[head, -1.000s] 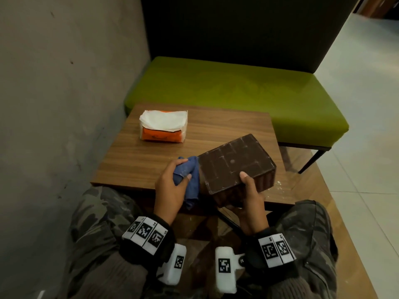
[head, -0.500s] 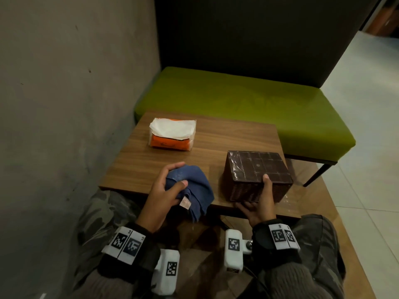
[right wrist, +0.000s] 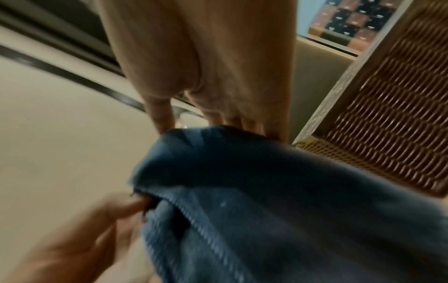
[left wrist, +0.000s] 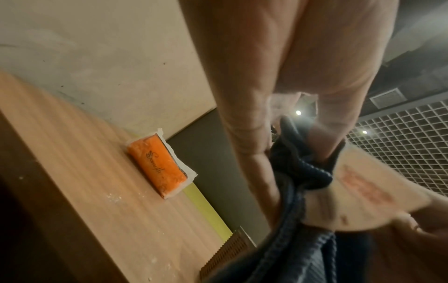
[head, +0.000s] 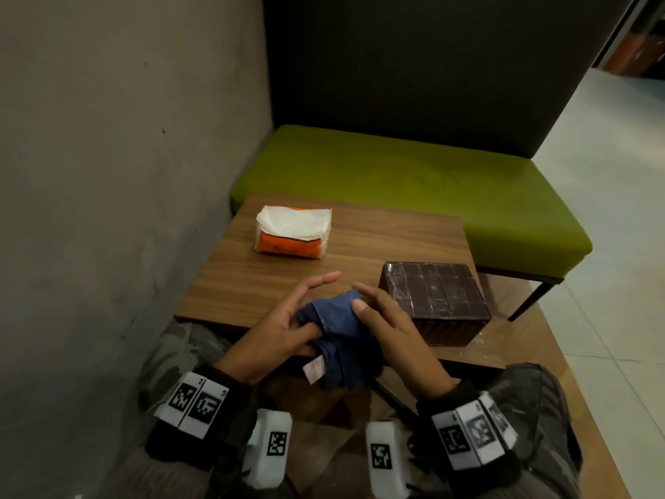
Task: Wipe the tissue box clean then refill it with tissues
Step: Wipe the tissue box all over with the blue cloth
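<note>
Both hands, left (head: 284,329) & right (head: 392,329), pinch the blue cloth (head: 338,318) over the table (head: 252,282) edge, box (head: 431,300) set down just right, tissue pack (head: 291,232) beyond; prob. refolding mid-wipe, next needs cloth back on box

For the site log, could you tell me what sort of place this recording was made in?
Probably a café or lounge seating corner. A low wooden table stands against a green upholstered bench with a tall dark backrest, beside a bare concrete wall; the left wrist view shows a grid ceiling with spotlights.
</note>
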{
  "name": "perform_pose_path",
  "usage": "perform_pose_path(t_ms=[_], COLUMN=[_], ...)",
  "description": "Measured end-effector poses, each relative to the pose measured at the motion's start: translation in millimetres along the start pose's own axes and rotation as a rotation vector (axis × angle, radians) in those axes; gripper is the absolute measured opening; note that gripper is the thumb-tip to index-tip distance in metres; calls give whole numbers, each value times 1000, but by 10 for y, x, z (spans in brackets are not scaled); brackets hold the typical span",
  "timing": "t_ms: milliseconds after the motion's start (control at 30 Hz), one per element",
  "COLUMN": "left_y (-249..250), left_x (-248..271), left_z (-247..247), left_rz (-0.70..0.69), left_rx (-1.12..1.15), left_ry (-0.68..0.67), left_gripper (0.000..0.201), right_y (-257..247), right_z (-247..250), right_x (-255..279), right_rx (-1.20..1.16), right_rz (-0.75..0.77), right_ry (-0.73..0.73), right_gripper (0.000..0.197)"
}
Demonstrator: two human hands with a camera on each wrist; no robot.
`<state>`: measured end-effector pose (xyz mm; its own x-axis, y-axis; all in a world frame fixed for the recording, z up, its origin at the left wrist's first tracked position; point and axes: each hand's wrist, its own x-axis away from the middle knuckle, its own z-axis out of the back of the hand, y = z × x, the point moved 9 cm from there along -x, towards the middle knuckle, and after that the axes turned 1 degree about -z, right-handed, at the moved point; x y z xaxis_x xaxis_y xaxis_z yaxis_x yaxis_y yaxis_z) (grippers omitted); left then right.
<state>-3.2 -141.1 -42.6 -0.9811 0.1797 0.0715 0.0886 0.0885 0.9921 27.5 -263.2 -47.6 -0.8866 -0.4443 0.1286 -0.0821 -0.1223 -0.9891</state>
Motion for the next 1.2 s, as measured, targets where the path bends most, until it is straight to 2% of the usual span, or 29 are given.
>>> perform_pose_path(t_ms=[67,200,267,433,567,600,667,733,767,833,933,1067,1133,1200], left_y=[-12,26,85,263,450,466,486,526,535,497,402,197,38,-127], left_x=[-18,-68,-56,-38,-129,-155,-187,-199,-210,-245,-281,-294,-310,-324], left_z=[28,138,134,-14,28,44,53,68,89,192,438,936,1202,1507], left_rz=[-6,-94,-146,-275,-374,-364,-337,-344,-345,-307,-226,-108,-21,67], left_rx=[-21,-355,-443,-619,-831,-832,-732,-633,-591,-501,-374,-336,-329,-309], left_ry=[-2,123,148,76,42,18,-23,-19,-11,22,127,346,427,536], left_gripper=[55,37,35,54,32,29,21,18,20,20,25,10,10,11], right_y=[-84,-198,-228,-341,-451,-425,-302,-146,-58,115,297,450,550,674], right_z=[-18,139,186,160,185,196,158,38,-23,-47,41,145,147,74], right_x=[-4,13,40,48,28,17,-20,-58,-69,-89,-121,-223,-363,-583], right_rx=[83,135,116,86,45,15,-58,-7,52,129,76,-4,-115,-240], right_rz=[57,191,231,284,300,279,211,154,131,83,35,-72,-158,-243], right_ry=[-48,110,161,162,128,115,38,-81,-135,-158,-93,-9,63,125], right_gripper=[26,17,15,14,15,19,41,64,64,49,31,16,11,16])
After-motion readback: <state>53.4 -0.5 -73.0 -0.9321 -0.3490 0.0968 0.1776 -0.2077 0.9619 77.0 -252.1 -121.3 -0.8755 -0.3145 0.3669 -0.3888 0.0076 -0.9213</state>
